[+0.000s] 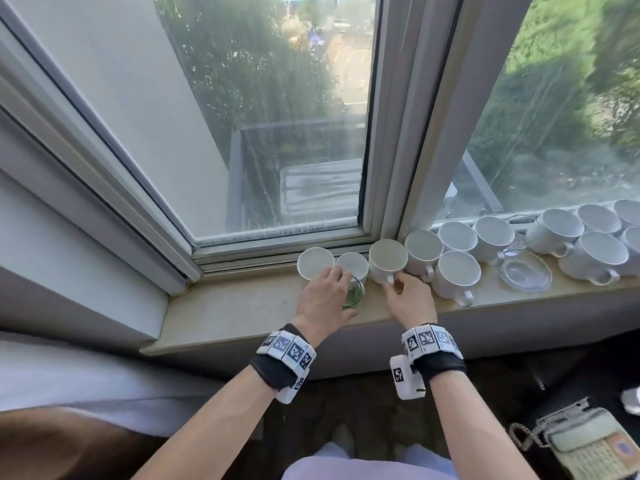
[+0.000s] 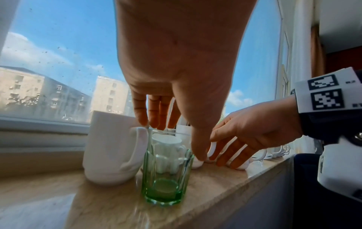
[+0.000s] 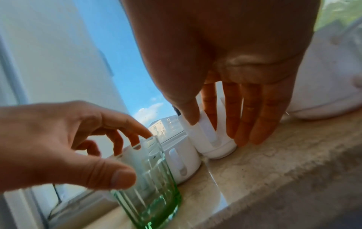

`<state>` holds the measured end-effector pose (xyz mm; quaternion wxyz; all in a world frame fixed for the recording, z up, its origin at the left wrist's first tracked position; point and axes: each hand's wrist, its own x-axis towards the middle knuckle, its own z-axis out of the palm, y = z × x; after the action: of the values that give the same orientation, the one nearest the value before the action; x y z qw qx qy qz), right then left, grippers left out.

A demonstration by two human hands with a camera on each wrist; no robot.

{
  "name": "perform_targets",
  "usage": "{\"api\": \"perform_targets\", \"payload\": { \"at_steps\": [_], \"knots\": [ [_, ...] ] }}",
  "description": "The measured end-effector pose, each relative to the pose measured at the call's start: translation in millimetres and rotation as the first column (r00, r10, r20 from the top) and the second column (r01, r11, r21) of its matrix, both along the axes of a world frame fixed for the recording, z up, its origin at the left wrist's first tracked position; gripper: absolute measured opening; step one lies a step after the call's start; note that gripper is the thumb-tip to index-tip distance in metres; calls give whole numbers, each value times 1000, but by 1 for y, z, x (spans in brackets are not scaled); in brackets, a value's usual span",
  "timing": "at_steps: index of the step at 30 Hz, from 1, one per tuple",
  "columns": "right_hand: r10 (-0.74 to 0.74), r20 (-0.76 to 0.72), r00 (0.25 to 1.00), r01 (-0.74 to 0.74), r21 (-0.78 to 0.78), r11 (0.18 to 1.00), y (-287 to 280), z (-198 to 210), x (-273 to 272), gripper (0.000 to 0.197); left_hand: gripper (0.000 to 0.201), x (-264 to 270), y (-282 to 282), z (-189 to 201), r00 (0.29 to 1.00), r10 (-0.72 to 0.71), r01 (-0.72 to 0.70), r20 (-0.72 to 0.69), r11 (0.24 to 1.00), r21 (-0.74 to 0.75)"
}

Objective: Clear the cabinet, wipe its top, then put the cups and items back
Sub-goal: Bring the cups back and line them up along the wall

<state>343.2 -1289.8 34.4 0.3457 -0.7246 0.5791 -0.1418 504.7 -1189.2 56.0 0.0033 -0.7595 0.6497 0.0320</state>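
The green glass [image 2: 165, 175] stands on the stone windowsill [image 1: 242, 306] in front of two white cups, the left hand [image 1: 323, 299] pinching its rim. The right hand [image 1: 410, 299] pinches the neighbouring mug [image 1: 388, 259] by its handle. Likely the putting-back step: next, lift both straight up, clear of the crowded cups.

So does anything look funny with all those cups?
Only one odd one out: a green ribbed glass tumbler stands among the white ceramic cups on the beige stone windowsill. The left hand is at its rim. Nothing looks spilled, tipped or broken.
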Motion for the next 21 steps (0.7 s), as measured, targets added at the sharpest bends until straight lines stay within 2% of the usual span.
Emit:
{"api": "perform_targets", "payload": {
  "at_steps": [3, 6, 8, 11, 18, 21],
  "knots": [
    [-23, 92, 995, 13, 115, 993, -5, 0, -3, 27, 82, 0, -7, 5, 997, -5, 1, 80, 999, 50],
    [13, 159, 987, -48, 218, 975, -18, -12, -6, 33, 78, 0, -15, 13, 983, -68, 49, 173, 992, 113],
    [45, 209, 977, -102, 272, 957, -27, -21, -8, 31, 72, 0, -19, 17, 986, -60, 35, 154, 987, 158],
    [66, 267, 961, -151, 313, 938, -34, -30, -9, 38, 68, -1, -25, 22, 994, -25, 4, 108, 981, 196],
    [-84, 449, 890, -167, 490, 855, -25, -16, -8, 35, 64, -12, -24, 27, 986, 10, -38, 164, 985, 166],
    [-108, 466, 878, -147, 478, 866, -26, -18, -10, 38, 66, -22, -18, 31, 984, 41, -68, 175, 986, 151]
  ]
}}
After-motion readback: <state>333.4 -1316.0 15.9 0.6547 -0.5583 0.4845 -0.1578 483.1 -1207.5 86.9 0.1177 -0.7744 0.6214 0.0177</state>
